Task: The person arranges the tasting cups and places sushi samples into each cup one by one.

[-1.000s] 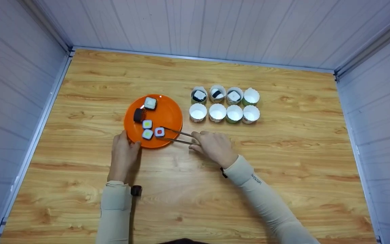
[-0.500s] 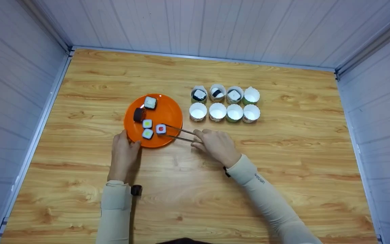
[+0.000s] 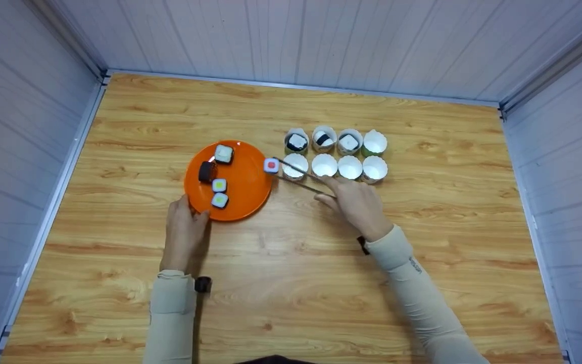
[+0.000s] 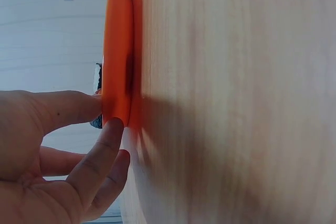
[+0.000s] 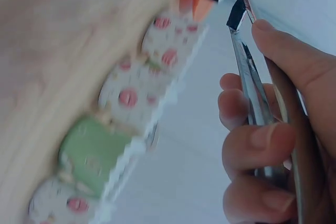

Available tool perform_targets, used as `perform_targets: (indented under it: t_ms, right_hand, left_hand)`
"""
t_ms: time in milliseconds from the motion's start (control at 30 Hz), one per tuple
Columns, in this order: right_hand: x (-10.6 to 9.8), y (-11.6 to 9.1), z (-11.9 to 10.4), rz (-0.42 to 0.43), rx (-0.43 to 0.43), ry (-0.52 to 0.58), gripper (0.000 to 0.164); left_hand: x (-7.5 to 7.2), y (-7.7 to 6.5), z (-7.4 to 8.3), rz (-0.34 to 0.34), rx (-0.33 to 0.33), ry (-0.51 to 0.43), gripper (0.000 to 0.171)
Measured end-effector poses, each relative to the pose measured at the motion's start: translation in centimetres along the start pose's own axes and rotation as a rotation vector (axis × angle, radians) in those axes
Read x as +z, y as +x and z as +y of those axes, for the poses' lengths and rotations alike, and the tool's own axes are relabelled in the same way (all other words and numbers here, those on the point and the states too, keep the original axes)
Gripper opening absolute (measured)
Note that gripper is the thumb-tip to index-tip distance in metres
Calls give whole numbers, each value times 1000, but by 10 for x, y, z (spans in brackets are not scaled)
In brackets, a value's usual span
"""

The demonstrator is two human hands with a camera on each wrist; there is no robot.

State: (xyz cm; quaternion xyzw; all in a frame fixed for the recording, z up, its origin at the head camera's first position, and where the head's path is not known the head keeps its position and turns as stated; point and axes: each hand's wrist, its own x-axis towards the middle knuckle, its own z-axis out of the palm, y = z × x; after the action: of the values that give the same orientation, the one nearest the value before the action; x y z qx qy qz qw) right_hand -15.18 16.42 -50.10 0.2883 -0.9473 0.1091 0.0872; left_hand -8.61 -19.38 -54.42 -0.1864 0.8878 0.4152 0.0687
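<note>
My left hand (image 3: pixel 182 227) pinches the near-left rim of an orange plate (image 3: pixel 245 172); in the left wrist view the thumb and fingers meet its edge (image 4: pixel 116 51). My right hand (image 3: pixel 359 205) grips metal tongs (image 3: pixel 303 186). Between the tong tips sits a sushi roll piece with a red centre (image 3: pixel 271 165), held above the plate's right rim, beside the front-left paper cup (image 3: pixel 295 164). The right wrist view shows its dark side (image 5: pixel 238 14). Left on the plate are two yellow-centred roll pieces (image 3: pixel 219 185), a dark piece (image 3: pixel 207 172) and a white-topped piece (image 3: pixel 224 153).
Paper cups stand in two rows right of the plate. Three back cups hold sushi pieces, such as the striped one (image 3: pixel 324 139); the back-right cup (image 3: pixel 375 143) and the front row show bare white insides. Pale panels (image 3: pixel 296 45) wall the wooden table (image 3: pixel 281 293).
The red-centred piece has been lifted off the plate in the tongs and carried right and away from me, with my right hand. My left hand and the plate have stayed put.
</note>
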Motion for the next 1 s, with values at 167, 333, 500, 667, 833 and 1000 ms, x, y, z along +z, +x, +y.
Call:
perform_targets:
  t_ms: [167, 333, 500, 667, 833, 1000]
  right_hand:
    - [-11, -5, 21, 8, 62, 21, 31]
    - [-22, -11, 41, 13, 131, 29, 39]
    - [-33, -19, 61, 8, 212, 24, 45]
    - [-38, -29, 82, 10, 291, 24, 48]
    - [-43, -41, 104, 24, 367, 19, 46]
    - [-49, -52, 120, 23, 421, -5, 43]
  left_hand:
    - [0, 1, 1, -14, -18, 10, 50]
    - [0, 1, 0, -7, -8, 12, 50]
    - [0, 0, -3, 24, 77, 10, 50]
    - [0, 0, -4, 22, 78, 4, 50]
    - [0, -1, -1, 15, 40, -3, 50]
    - [0, -1, -1, 9, 36, -16, 47]
